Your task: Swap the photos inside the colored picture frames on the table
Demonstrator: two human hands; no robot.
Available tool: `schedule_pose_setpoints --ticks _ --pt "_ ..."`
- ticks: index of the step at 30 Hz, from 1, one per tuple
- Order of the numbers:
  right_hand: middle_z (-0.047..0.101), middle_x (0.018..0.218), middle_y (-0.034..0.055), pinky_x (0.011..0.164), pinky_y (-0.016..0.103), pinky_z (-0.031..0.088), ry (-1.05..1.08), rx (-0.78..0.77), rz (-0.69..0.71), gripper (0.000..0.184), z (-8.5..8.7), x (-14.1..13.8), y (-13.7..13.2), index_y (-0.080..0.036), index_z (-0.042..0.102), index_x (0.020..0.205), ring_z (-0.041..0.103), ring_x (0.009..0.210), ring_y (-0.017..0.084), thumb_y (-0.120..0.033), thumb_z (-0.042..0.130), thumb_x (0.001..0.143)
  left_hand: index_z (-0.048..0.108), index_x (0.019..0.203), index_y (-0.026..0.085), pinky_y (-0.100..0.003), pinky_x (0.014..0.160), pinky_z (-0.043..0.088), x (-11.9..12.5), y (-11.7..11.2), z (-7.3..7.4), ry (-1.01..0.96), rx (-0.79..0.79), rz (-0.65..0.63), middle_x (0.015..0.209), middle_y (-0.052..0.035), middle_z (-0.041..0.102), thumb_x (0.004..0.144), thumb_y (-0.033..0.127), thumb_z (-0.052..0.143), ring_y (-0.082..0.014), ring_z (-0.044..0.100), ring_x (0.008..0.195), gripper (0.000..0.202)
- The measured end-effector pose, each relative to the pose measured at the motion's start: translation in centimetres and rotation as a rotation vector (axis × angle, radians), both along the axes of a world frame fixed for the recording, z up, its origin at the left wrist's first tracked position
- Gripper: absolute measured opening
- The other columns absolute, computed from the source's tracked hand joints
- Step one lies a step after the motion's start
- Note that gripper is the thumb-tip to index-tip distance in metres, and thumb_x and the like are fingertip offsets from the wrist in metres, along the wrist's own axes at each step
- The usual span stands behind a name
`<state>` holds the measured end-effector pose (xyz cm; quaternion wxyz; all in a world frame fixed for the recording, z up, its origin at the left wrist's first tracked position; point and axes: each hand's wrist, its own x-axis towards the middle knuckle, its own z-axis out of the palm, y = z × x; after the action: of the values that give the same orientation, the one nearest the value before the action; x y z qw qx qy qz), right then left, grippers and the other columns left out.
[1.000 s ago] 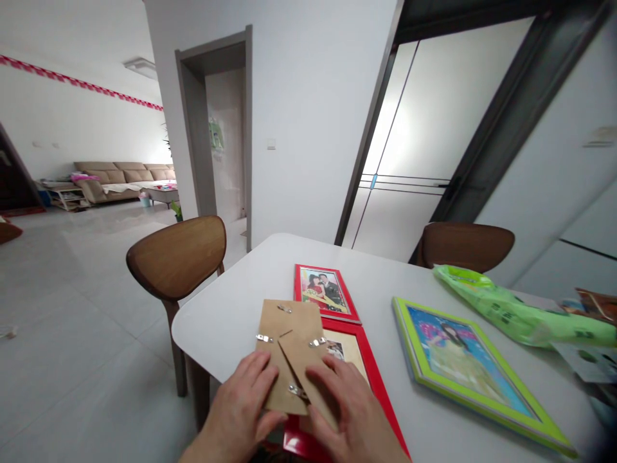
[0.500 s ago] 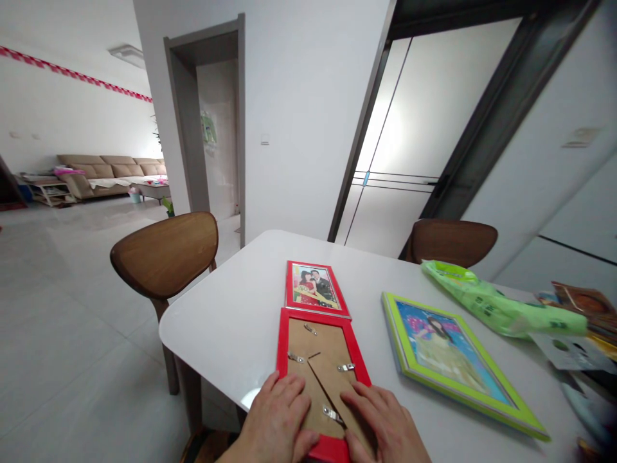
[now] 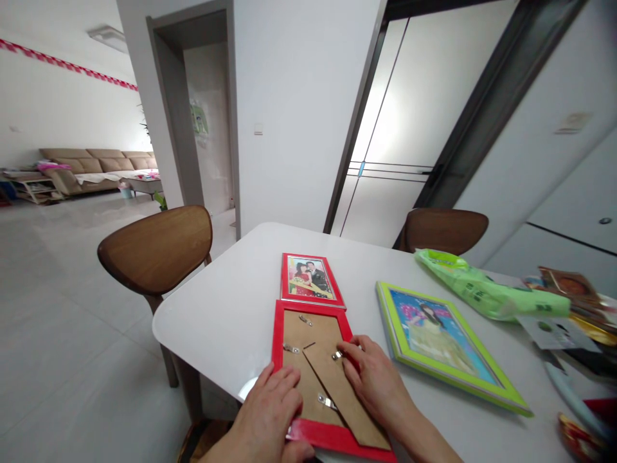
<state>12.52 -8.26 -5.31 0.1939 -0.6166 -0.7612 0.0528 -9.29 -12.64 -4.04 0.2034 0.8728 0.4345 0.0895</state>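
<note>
A red picture frame [image 3: 278, 334] lies face down, its brown backing board [image 3: 308, 373] and a slanted cardboard stand [image 3: 354, 411] showing. Several small metal clips sit around the board's edge. My left hand [image 3: 270, 411] grips the frame's lower left side, fingers over the edge and onto the board, thumb by the near edge. With curled fingers, my right hand [image 3: 373, 379] is at the right-hand metal clip [image 3: 337, 355], fingertips touching it. Against the far edge lies a second red picture frame [image 3: 313, 278], face up, with a photo of two people.
On the right lies a green picture frame [image 3: 443, 341] with a photo. Behind it are a green plastic bag [image 3: 501, 296] and assorted packets [image 3: 569, 286]. Wooden chairs stand left [image 3: 159, 247] and at the far side [image 3: 443, 230] of the white table [image 3: 207, 328].
My right hand has moved up and away from the lower part of the backing to the right-hand clip, which now sits at a different angle. My left hand stays on the frame.
</note>
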Motion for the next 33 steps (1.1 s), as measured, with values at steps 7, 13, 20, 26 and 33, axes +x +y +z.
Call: schedule_pose_setpoints --ticks 7,13,20,26,33 --pt "0.050 0.098 0.0088 0.082 0.030 0.038 0.053 -0.048 0.094 0.032 0.5 0.5 -0.6 -0.017 0.063 0.085 0.048 0.091 0.018 -0.021 0.032 0.080 0.054 0.089 0.018 -0.041 0.100 0.018 0.2 -0.2 -0.3 -0.048 0.062 0.030 0.125 -0.0101 0.044 0.064 0.043 0.064 -0.0221 0.036 0.117 0.036" --pt "0.051 0.107 0.0113 0.087 0.040 0.036 -0.012 0.027 0.153 0.028 1.3 0.1 -2.4 -0.019 0.062 0.092 0.045 0.101 0.023 -0.025 0.038 0.078 0.053 0.092 0.018 -0.040 0.101 0.016 -0.1 -0.5 -0.3 -0.071 0.054 0.021 0.126 -0.0097 0.042 0.065 0.041 0.063 -0.0214 0.034 0.118 0.037" --pt "0.050 0.113 0.0108 0.088 0.039 0.038 0.120 -0.098 0.238 0.032 1.6 -1.3 -5.3 -0.020 0.056 0.102 0.045 0.105 0.021 -0.025 0.048 0.071 0.045 0.113 0.023 -0.048 0.099 0.014 1.8 -0.7 0.7 -0.076 0.020 0.021 0.130 -0.0095 0.036 0.064 0.043 0.063 -0.0270 0.029 0.119 0.056" --pt "0.051 0.112 0.0101 0.089 0.039 0.038 0.177 -0.072 0.236 0.034 0.8 -1.0 -5.1 -0.021 0.057 0.102 0.045 0.106 0.022 -0.022 0.049 0.069 0.042 0.116 0.027 -0.052 0.097 0.017 3.1 -0.5 0.1 -0.049 0.022 -0.008 0.134 -0.0109 0.027 0.063 0.045 0.064 -0.0303 0.023 0.122 0.061" --pt "0.054 0.109 0.0048 0.085 0.041 0.038 0.060 -0.059 0.303 0.022 1.0 -1.3 -5.3 -0.030 0.063 0.087 0.046 0.104 0.022 -0.023 0.047 0.074 0.051 0.099 0.023 -0.042 0.100 0.019 1.6 -0.6 0.2 -0.106 0.054 0.011 0.126 -0.0056 0.039 0.060 0.033 0.068 -0.0245 0.035 0.114 0.044"
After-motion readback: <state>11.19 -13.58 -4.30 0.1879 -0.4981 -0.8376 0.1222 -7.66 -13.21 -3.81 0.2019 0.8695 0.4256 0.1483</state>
